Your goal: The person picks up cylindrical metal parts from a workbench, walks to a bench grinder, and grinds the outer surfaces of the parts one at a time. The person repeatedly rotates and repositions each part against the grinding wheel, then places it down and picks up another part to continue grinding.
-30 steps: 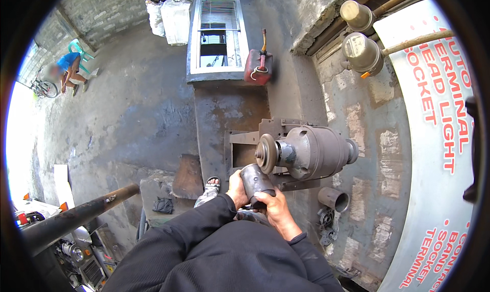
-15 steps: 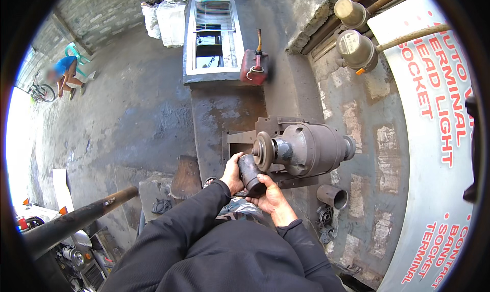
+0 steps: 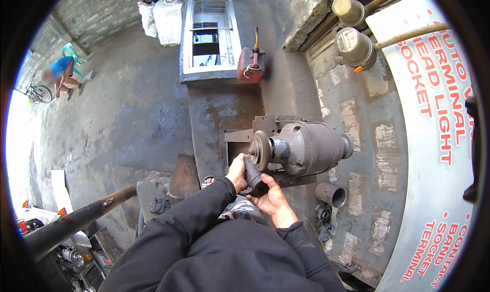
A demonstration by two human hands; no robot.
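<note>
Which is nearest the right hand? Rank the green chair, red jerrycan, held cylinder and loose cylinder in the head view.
1. Held cylinder: touching the right hand
2. Loose cylinder: on the right
3. Red jerrycan: toward the top
4. Green chair: far upper left

Red capital letters ran sideways along a long white signboard [image 3: 435, 189] at right, one group of lines toward its upper end and another near the bottom, with red dots among them. Just beside the board, a round, grey-cased meter [image 3: 353, 45] bore a face with markings too small to read.
</note>
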